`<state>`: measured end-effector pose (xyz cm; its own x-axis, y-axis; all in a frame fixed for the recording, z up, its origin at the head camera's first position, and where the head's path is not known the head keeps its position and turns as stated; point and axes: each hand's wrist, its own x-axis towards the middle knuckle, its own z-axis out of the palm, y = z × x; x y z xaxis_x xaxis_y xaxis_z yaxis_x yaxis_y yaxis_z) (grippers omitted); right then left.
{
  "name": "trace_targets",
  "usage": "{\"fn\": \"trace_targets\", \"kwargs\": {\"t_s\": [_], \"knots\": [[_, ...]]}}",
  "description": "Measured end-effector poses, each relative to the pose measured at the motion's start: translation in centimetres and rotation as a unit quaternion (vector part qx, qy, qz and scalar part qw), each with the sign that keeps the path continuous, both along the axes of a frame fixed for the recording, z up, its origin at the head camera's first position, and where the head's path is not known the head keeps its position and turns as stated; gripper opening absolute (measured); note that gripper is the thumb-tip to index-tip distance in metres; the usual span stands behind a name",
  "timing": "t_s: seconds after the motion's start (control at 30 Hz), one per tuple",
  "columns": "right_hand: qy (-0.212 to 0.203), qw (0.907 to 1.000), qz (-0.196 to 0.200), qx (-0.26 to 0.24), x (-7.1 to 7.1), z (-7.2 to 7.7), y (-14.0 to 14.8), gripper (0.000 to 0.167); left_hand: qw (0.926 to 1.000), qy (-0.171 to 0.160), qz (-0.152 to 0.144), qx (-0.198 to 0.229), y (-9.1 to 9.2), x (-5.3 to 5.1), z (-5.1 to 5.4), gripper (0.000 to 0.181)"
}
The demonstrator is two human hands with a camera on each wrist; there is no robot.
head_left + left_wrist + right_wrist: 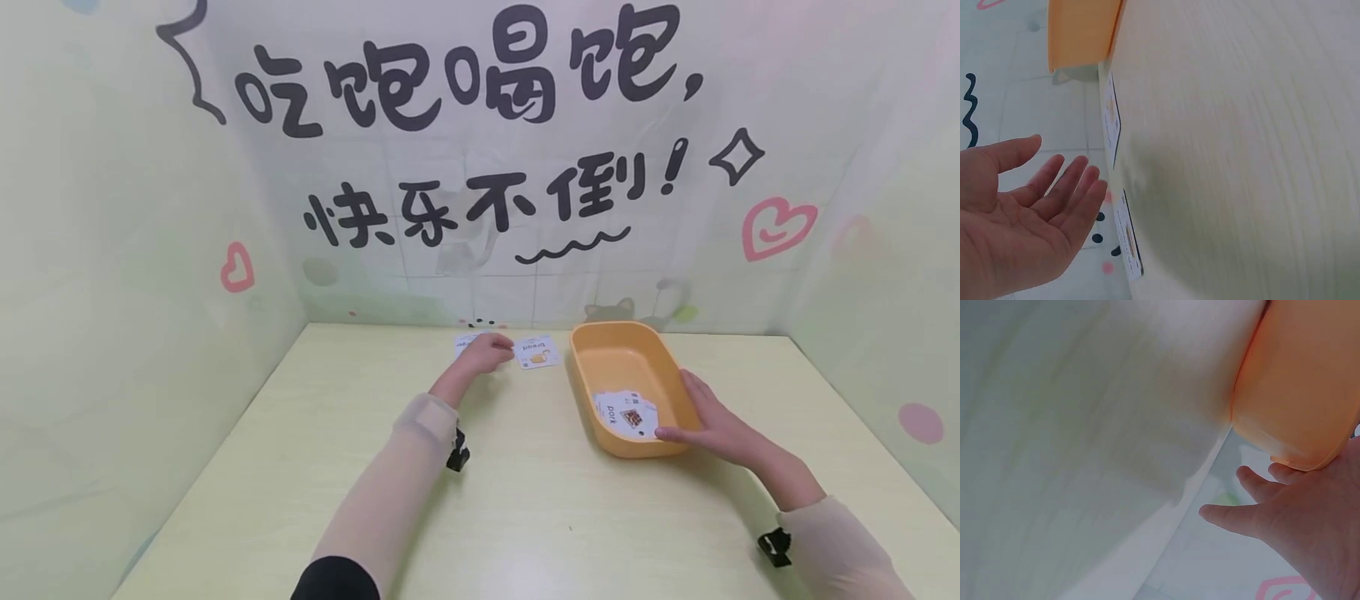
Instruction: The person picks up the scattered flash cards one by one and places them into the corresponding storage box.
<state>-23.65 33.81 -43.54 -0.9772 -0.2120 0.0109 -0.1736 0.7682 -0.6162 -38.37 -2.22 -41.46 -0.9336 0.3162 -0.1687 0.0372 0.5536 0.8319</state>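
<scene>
My left hand (484, 353) hovers at the back of the table, palm visible and fingers relaxed in the left wrist view, holding nothing. Beneath it a white picture card (463, 340) is partly covered; to its right lies a card marked "bread" (537, 352). An orange plastic basket (615, 360) stands to the right, with several cards, a "pork" card (627, 414) on top, stacked at its near end. My right hand (716, 423) rests on the basket's right rim, thumb over the edge. In the right wrist view its fingers (1229, 514) are straight and spread.
The pale wooden table (510, 508) meets a printed cloth backdrop (420, 292) along its back edge. Cloth walls also flank it left and right. A black wrist device (457, 452) is on the left arm, another black device (776, 547) on the right.
</scene>
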Motion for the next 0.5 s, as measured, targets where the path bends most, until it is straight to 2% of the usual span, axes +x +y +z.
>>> {"fn": "trace_targets", "kwargs": {"t_s": [0.13, 0.3, 0.37, 0.5], "knots": [[0.0, 1.0, 0.001, 0.0, 0.0, 0.0, 0.0, 0.115, 0.9941, 0.05, 0.029, -0.092, -1.3, -0.4, -0.5, 0.041], [-0.004, 1.0, 0.0, 0.003, -0.1, -0.1, -0.1, 0.115, 0.9788, 0.056, 0.044, -0.192, -2.4, -0.5, -1.0, 0.039], [-0.004, 1.0, 0.001, 0.004, -0.1, -0.1, -0.1, 0.115, 0.9679, 0.059, 0.038, -0.241, -2.6, -0.5, -1.2, 0.038], [-0.003, 1.0, 0.002, 0.002, 0.0, 0.0, 0.0, 0.115, 0.9397, 0.081, 0.021, -0.331, -2.5, -0.5, -1.7, 0.037]]}}
